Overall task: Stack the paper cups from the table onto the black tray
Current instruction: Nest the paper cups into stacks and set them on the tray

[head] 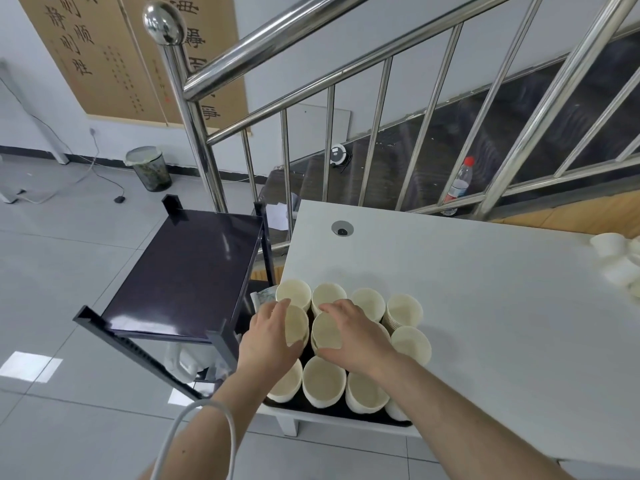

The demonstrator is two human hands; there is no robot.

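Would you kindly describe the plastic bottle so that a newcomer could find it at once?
Start at the white table and look past its far edge to the steel stair railing. Behind the bars, on the dark stairs, stands a clear plastic bottle. Its red cap and red-and-white label set it apart from the pale paper cups near the hands.

Cream paper cups [324,382], pale and unpatterned, on a black tray [332,412] at the near corner of a plain white table [485,289]. Left of the table, glossy dark purple-black shelf unit [187,271] over pale grey floor tiles [45,271]; behind the table, shiny silver railing [204,133], clear bottle [459,185] with red cap and red-and-white label. Further left of the table, tan scrolls [114,57] with black calligraphy, dark mesh bin [150,169] with whitish liner.
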